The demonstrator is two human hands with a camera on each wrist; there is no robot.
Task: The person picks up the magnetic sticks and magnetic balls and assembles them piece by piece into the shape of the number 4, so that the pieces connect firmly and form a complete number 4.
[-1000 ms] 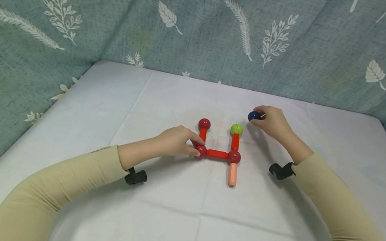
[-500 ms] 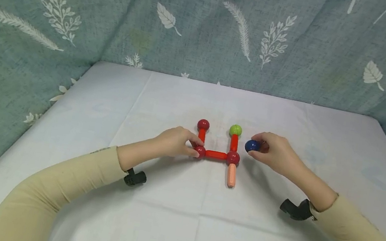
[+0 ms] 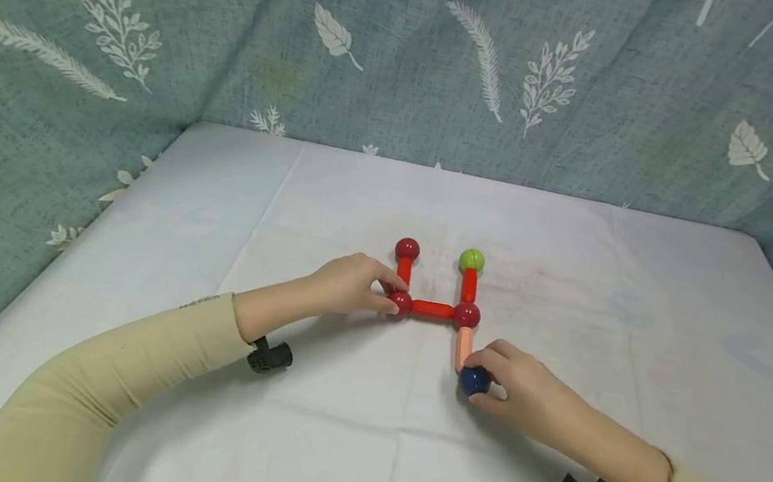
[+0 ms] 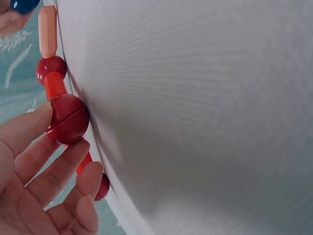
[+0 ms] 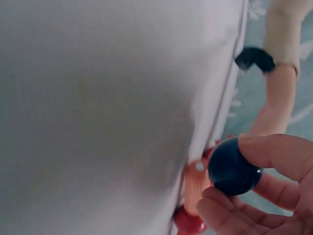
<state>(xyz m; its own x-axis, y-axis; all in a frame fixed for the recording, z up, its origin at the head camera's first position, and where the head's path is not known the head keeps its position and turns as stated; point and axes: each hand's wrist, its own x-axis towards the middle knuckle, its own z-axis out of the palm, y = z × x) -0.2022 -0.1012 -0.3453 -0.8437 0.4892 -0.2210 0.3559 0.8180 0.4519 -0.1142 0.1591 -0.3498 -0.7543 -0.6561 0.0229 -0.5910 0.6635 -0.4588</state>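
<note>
My left hand (image 3: 348, 284) pinches the near-left red ball (image 4: 69, 119) of a flat figure built from balls and rods. A red rod (image 3: 432, 310) links that ball to another red ball (image 3: 467, 315). Two more red rods run away from these balls, one to a red ball (image 3: 407, 249), one to a green ball (image 3: 472, 260). An orange-pink rod (image 3: 463, 348) points toward me from the right-hand red ball. In my right hand (image 3: 523, 387), a dark blue ball (image 5: 234, 167) is held between thumb and fingers, right at the near end of the orange-pink rod.
A white cloth (image 3: 320, 467) with fold creases covers the table. Behind it and along the left hangs a green curtain (image 3: 416, 52) with a pale leaf print. Each wrist carries a black camera (image 3: 270, 357).
My right hand has brought the blue ball from beyond the green ball toward me, down to the orange-pink rod's near end. The left hand keeps its hold on the red ball.
</note>
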